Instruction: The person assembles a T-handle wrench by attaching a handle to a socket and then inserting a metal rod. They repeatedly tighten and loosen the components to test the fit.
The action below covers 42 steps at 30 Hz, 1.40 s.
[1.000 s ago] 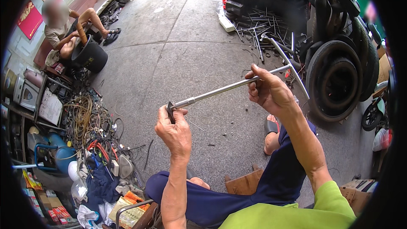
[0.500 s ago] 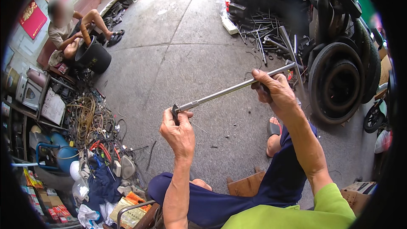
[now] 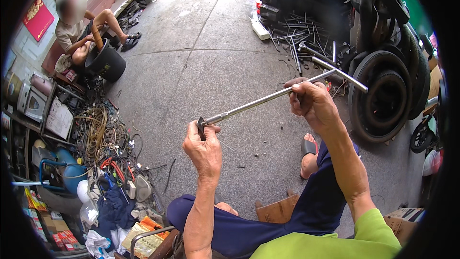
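T-handled metal rod [image 3: 258, 101] spans space between both hands, slanting up toward right above floor [image 3: 249, 139]. Crossbar [image 3: 352, 81] just beyond right hand [image 3: 314, 104]; opposite end at left hand [image 3: 203, 148]. Left hand: thumb and fingers pinching small dark piece [image 3: 201, 125] at rod's tip. Right hand: fingers curled around rod near crossbar, tightness unclear.
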Available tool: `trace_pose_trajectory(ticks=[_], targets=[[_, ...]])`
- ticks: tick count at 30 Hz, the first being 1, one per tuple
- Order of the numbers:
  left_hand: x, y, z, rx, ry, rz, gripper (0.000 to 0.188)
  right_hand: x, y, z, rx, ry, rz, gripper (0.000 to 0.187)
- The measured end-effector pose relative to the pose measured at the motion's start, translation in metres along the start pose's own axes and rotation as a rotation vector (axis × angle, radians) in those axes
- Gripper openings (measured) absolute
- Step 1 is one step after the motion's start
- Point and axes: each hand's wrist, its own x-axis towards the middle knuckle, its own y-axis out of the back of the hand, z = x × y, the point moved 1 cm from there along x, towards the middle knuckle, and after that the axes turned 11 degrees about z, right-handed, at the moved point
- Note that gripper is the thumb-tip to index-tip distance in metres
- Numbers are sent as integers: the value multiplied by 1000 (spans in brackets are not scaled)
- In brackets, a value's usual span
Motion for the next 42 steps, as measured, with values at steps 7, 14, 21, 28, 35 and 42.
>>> trace_pose_trajectory(ticks=[7, 14, 21, 28, 35, 42], targets=[[1, -1, 3, -172, 148, -28, 16, -1, 2, -6, -58, 84, 52, 19], [3, 0, 2, -284, 212, -84, 19, 1, 1, -6, -9, 199, 302, 21], [-7, -9, 4, -452, 411, -260, 17, -8, -5, 3, -156, 49, 85, 21], [-37, -24, 10, -282, 279, -424, 16, -28, -42, 36, -458, 57, -79, 21], [-37, -20, 10, -27, -72, -234, 12, -29, -54, 50, -521, -33, -128, 28], [-37, -16, 18, 25, -173, -157, 12, -28, -55, 59, -453, -39, -152, 27]])
